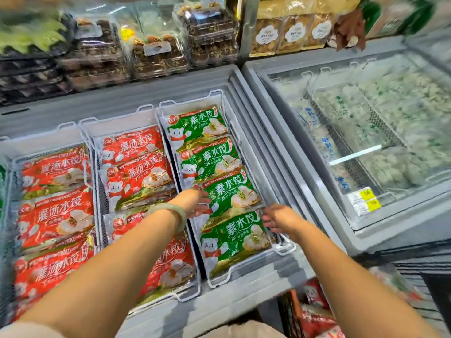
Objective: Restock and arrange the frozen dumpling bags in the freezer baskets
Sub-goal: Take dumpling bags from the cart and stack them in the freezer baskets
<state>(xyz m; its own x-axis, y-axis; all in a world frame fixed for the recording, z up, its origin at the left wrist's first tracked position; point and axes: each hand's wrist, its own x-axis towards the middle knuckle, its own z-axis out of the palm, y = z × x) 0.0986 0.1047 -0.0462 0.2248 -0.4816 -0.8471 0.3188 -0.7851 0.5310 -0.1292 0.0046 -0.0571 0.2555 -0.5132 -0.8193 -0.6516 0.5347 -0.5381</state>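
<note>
dumpling bag [231, 196] | glossy flat plastic | left hand [192, 201], right hand [278, 218] at edges

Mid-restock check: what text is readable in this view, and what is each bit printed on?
"素水饺": on the green bags in the right-hand basket.
"灌汤水饺": on the red bags in the two baskets to their left.
"三全": red oval logo on the bags.
Too blurred to read: yellow price tags, white shelf-pack labels, blue print in the neighbouring freezer.
</note>
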